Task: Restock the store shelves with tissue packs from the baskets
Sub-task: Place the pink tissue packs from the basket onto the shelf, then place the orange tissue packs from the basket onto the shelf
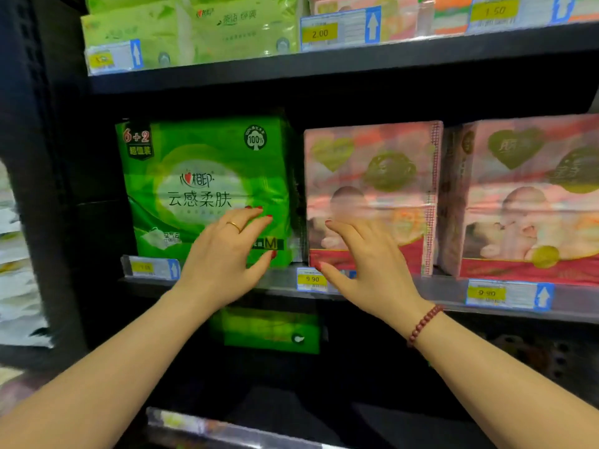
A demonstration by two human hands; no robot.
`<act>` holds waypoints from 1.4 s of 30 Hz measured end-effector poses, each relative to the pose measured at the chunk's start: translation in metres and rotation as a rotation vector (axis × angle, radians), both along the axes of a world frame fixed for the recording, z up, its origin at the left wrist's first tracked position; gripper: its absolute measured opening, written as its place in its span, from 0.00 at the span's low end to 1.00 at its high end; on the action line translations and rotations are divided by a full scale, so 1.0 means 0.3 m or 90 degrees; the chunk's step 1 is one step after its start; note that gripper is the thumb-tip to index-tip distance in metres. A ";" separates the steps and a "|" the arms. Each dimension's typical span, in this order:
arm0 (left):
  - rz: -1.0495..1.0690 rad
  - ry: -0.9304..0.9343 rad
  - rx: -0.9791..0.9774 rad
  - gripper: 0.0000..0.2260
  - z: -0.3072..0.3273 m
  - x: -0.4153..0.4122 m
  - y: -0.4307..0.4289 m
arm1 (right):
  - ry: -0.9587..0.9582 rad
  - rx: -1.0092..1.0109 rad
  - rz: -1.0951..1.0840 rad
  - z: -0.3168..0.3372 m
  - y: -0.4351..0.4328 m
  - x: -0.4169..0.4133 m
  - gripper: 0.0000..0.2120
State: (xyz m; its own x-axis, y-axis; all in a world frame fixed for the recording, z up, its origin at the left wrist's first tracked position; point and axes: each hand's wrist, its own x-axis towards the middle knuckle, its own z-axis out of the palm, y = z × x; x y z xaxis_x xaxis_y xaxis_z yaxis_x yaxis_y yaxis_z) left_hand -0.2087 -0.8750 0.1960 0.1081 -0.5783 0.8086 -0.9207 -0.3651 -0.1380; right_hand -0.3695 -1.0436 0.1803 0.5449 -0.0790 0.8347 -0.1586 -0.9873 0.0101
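A large green tissue pack (207, 170) stands upright on the middle shelf (567, 303) at the left. My left hand (227, 254) lies flat against its lower right front, fingers spread, a ring on one finger. Right of it stands a pink tissue pack (382, 176), and my right hand (366, 257) is open against its lower left corner, with a red bead bracelet at the wrist. Neither hand grips anything. A second pink pack (525, 196) stands further right. No basket is in view.
The upper shelf (324, 66) holds light green packs (194, 30) and pink-orange ones behind price tags. A smaller green pack (269, 332) sits on the shelf below. Dark empty space lies left of the big green pack. White goods (16, 286) hang at the far left.
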 end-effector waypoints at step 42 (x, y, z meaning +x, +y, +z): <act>0.637 0.605 0.067 0.21 -1.172 -0.413 1.713 | 0.558 0.204 0.416 -1.041 1.391 0.365 0.23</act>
